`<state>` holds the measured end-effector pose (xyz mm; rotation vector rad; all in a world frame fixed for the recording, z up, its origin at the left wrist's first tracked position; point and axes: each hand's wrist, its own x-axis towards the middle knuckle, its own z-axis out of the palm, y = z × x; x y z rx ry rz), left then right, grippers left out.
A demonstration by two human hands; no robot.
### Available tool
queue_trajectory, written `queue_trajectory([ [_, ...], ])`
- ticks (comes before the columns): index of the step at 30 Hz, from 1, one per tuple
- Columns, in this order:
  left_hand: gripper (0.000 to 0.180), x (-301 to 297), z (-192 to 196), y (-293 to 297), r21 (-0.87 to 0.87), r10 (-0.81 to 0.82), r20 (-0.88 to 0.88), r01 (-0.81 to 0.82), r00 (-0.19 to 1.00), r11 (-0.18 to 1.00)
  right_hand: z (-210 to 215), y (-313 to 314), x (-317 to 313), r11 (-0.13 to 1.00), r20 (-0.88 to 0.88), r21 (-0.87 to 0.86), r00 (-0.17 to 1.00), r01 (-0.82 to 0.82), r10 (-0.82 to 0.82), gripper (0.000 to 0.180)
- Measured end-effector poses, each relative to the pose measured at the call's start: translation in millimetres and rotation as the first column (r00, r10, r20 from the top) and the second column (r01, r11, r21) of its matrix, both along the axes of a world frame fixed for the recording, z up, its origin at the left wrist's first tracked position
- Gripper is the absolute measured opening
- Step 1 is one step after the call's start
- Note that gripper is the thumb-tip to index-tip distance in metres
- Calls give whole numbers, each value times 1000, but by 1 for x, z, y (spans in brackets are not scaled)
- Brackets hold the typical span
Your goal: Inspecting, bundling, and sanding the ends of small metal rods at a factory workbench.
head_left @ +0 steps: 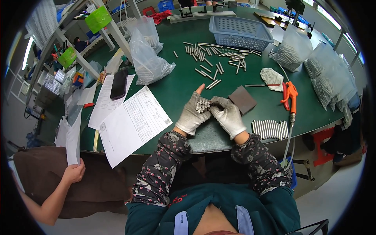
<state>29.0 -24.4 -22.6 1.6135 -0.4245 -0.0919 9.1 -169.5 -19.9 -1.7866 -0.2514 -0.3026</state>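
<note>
My left hand [190, 114], in a pale work glove with a bare fingertip showing, is closed around a bundle of short metal pins [203, 105], their round ends facing up. Against the bundle's right edge, my right hand [228, 116], gloved too, has its fingers curled in; what lies between these fingertips is hidden. Just beyond my right hand sits a brown-grey block [242, 100]. A neat row of metal pins [270, 130] lies right of my right wrist. Many loose metal pins [213, 83] are scattered farther off on the green table [178, 84].
A blue basket [241, 32] stands behind the loose pins. Bags of pins [331, 74] crowd the right; another plastic bag [147, 58] stands left. An orange air gun [290, 94] with hose lies right. Left are papers [133, 125], a phone [118, 84] and another person's hand [74, 172] holding paper.
</note>
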Motion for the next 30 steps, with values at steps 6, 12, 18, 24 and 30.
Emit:
queue_trajectory([
  [6, 86, 1, 0, -1, 7, 8, 22, -8, 1000, 1000, 4, -3, 1, 997, -108, -56, 993, -48, 42, 23],
  [12, 85, 1, 0, 0, 3, 8, 32, -8, 999, 1000, 5, -3, 2, 999, -113, -33, 993, -33, 29, 23],
  [18, 83, 0, 1, 0, 78, 36, 69, -41, 997, 996, 8, -3, 1, 999, -145, -6, 988, -49, 48, 22],
  [24, 82, 0, 0, -1, 65, 33, 60, -36, 998, 997, 0, 0, 4, 999, 8, -19, 999, 45, -44, 20],
  [30, 81, 0, -1, 0, 40, 39, 44, -41, 998, 998, 3, -3, 4, 996, -1, -83, 1000, 10, -10, 21],
])
